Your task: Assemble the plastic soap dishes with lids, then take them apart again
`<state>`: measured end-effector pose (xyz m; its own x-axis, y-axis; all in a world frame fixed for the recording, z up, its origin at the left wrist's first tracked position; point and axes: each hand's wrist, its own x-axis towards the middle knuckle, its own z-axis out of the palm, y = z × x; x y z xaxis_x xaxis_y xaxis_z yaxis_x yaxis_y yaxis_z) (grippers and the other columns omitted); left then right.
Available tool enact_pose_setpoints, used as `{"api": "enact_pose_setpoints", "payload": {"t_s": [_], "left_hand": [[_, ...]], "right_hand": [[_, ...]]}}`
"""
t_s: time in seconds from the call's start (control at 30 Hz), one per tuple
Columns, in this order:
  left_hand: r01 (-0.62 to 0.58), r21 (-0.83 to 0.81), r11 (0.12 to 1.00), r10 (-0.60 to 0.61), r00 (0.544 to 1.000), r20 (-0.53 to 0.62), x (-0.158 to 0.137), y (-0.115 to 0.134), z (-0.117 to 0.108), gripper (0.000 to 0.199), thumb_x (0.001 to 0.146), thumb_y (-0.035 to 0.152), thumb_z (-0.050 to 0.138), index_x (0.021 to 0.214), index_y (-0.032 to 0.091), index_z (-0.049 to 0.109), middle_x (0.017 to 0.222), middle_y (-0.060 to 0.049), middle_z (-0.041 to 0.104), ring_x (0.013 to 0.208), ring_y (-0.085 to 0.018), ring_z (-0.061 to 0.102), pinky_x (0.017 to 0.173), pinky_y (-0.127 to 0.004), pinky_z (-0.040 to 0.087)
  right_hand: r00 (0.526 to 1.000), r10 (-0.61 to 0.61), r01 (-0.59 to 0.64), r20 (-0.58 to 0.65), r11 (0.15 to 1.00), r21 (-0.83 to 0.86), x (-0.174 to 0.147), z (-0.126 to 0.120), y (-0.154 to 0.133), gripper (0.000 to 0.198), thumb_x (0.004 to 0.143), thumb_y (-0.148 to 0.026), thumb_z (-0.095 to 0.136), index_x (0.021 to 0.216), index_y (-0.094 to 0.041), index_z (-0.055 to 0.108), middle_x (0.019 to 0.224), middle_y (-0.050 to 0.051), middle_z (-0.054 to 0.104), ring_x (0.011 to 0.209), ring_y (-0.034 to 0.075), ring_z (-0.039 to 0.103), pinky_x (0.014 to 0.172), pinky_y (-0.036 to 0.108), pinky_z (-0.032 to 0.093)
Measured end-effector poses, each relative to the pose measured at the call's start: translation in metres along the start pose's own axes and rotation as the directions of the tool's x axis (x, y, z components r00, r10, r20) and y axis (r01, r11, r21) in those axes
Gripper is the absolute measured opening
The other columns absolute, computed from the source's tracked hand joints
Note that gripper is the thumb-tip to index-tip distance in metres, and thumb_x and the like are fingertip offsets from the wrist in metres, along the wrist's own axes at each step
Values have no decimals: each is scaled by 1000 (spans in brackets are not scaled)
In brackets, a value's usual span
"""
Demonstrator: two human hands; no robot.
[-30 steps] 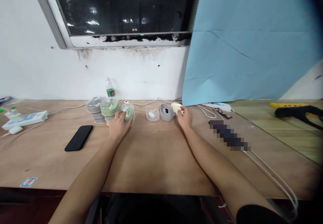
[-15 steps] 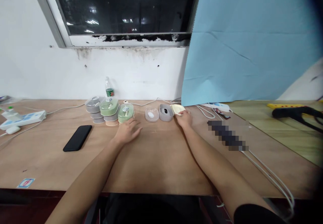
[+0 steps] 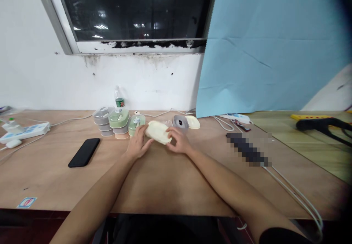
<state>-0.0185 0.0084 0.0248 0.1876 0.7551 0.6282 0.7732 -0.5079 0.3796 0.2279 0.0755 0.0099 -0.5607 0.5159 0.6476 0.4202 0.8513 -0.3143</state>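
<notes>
A shallow cream plastic tray (image 3: 158, 132) is held up tilted above the table, slightly blurred. My right hand (image 3: 177, 140) grips its right end, thumb and fingers pinched on the edge. At its left end is my left hand (image 3: 137, 141), its fingers on the rim and thumb below. Behind the tray, a clear lid (image 3: 167, 122) is mostly hidden. A grey box (image 3: 180, 122) with a small dark item inside stands just beyond my right hand, and a second cream tray (image 3: 193, 122) lies against its right side. A green lidded box (image 3: 136, 122) stands behind my left hand.
Stacked lidded boxes (image 3: 118, 119) in grey, green and peach stand at the left, a bottle (image 3: 119, 97) behind them. A black phone (image 3: 84, 152) lies left of my arm. A pixelated dark object (image 3: 246, 148) with a white cable (image 3: 295, 192) lies at the right.
My right hand has moved left and toward me with a cream tray, leaving another cream tray beside the grey box. My left hand has come from the green box to the tray's left end.
</notes>
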Motion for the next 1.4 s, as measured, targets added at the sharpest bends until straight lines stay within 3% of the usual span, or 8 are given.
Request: {"api": "enact_pose_setpoints", "payload": {"t_s": [0.2,0.37,0.47,0.7,0.9,1.03,1.23,1.4], "left_hand": [[-33,68,997,24,991,128,2,0,0,41,91,47,46,121,21,53,123,-10,55,110,-24,57,89,-36,49],[-92,54,994,64,922,383,0,-3,9,44,87,51,50,120,21,56,119,-8,58,101,-23,61,88,-36,49],[-88,44,995,61,904,424,-2,-6,13,47,86,53,52,121,22,56,119,-8,58,102,-23,60,89,-35,48],[-47,-6,999,45,902,429,-2,-4,13,44,86,51,53,120,23,56,119,-7,58,103,-23,59,90,-35,47],[7,-73,997,19,936,352,-3,1,14,54,84,50,56,128,20,47,116,-9,58,91,-21,60,84,-37,49],[67,-63,996,-57,986,158,-1,-2,12,58,87,47,53,135,19,37,120,-11,55,80,-18,58,81,-36,49],[92,-24,995,-89,991,98,1,-13,12,63,86,45,56,139,21,32,121,-10,55,80,-18,58,75,-34,50],[49,-39,998,-38,970,240,-1,-11,13,53,87,45,53,133,20,42,115,-9,60,77,-17,59,77,-35,50]], "right_hand": [[931,-181,164,317,983,81,3,10,-19,23,68,-31,64,88,-23,56,99,7,62,93,24,57,89,41,43],[998,-14,10,-59,997,-76,2,9,2,7,79,-26,54,85,-23,57,84,5,64,89,23,58,93,42,39],[940,148,-211,-306,960,-183,0,5,24,10,82,-25,52,88,-21,59,87,7,65,89,24,56,86,39,39],[864,388,-487,-320,804,-340,-5,0,63,15,83,-32,56,89,-22,66,98,8,67,100,29,51,90,43,31],[857,315,-432,-408,871,-235,-3,-1,62,25,93,-32,39,92,-19,61,94,10,65,92,26,53,85,41,35],[864,127,-212,-486,969,-124,-4,-3,47,24,95,-33,34,96,-19,54,99,12,62,96,24,54,86,41,40],[951,-87,56,-298,992,-109,-2,12,12,15,94,-30,37,95,-22,50,106,10,62,102,24,55,90,43,41],[944,21,-101,-331,969,-226,5,15,20,15,95,-28,38,94,-21,52,104,10,62,98,24,53,87,41,40]]}}
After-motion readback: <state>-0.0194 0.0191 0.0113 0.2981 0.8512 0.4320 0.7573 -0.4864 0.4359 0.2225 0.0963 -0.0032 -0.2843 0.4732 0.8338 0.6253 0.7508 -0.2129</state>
